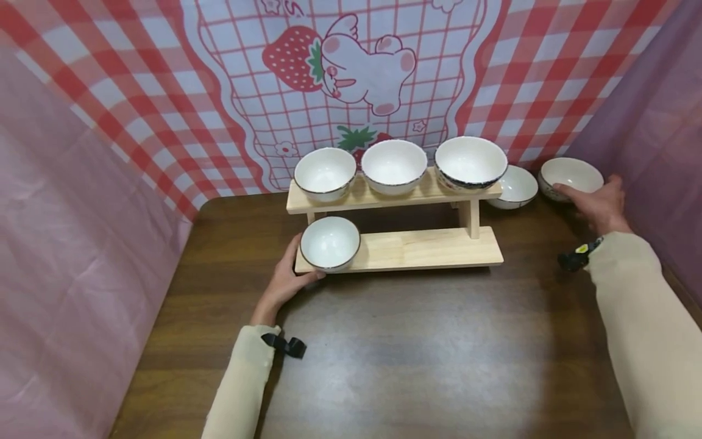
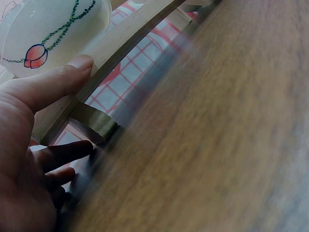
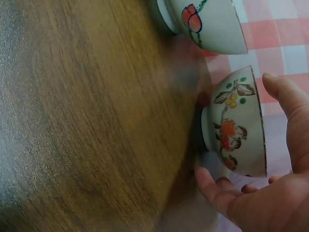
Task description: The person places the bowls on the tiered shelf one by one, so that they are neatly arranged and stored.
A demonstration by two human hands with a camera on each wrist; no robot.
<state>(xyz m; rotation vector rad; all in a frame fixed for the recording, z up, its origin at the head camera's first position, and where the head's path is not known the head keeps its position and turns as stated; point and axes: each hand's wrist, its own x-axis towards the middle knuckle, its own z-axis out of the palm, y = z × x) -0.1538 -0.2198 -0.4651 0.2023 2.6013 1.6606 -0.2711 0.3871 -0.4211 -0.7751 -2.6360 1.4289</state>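
Observation:
In the head view my left hand [image 1: 285,277] is at the left end of a two-tier wooden stand [image 1: 422,249], beside a white bowl [image 1: 331,244] on the lower board. Its straight thumb lies against the board's front edge near the bowl; the other visible fingers [image 2: 72,151] hang loosely below the board in the left wrist view. My right hand [image 1: 600,204] is around a fruit-patterned bowl [image 3: 239,128] on the table at the far right. The thumb lies just past its rim, and the lower fingers [image 3: 206,182] are spread near its foot, apart from it.
Three bowls stand in a row on the upper board: left [image 1: 325,174], middle [image 1: 393,166] and right [image 1: 470,161]. Another bowl [image 1: 515,186] sits on the table between the stand and the right-hand bowl. A checked cloth [image 1: 263,128] hangs behind; pink curtains flank the brown table [image 1: 417,347].

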